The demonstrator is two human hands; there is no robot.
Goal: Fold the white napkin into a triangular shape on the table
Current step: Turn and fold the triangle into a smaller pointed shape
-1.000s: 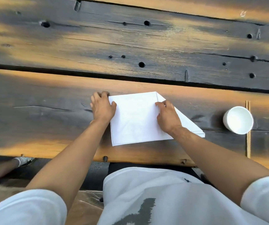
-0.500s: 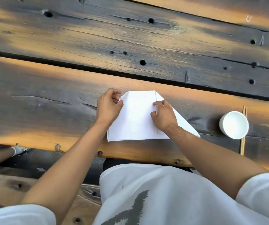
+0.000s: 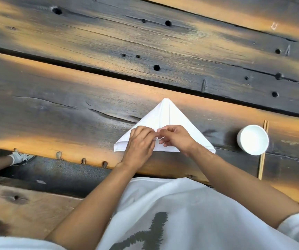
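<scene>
From the head camera, the white napkin (image 3: 170,120) lay flat on the near plank of the wooden table (image 3: 55,109), close to its front edge. It formed a triangle, with its apex pointing away from the person and its long base running roughly along the table edge. A straight crease ran from the apex down the middle, where 2 folded flaps met. The paper looked smooth and crisp, with sharp edges and a small blunt fold at the lower left corner.

Both hands sat on the napkin's lower middle, touching each other at the centre seam. The left hand (image 3: 139,143) had its fingers curled, fingertips pinching at the inner edge of the left flap. The right hand (image 3: 177,138) had its fingers bent too, thumb and forefinger pinching the paper at the same seam. Both forearms were bare, reaching out from white short sleeves.

The table was made of thick, weathered planks, dark grey with orange-brown streaks, marked by round holes, cracks and coarse grain. A deep dark gap separated the near plank from the next.

To the right of the napkin, well apart from it, stood a round white cup (image 3: 252,139) with smooth walls. Just beside it lay a pair of thin wooden chopsticks (image 3: 263,156), partly hidden behind the cup.
</scene>
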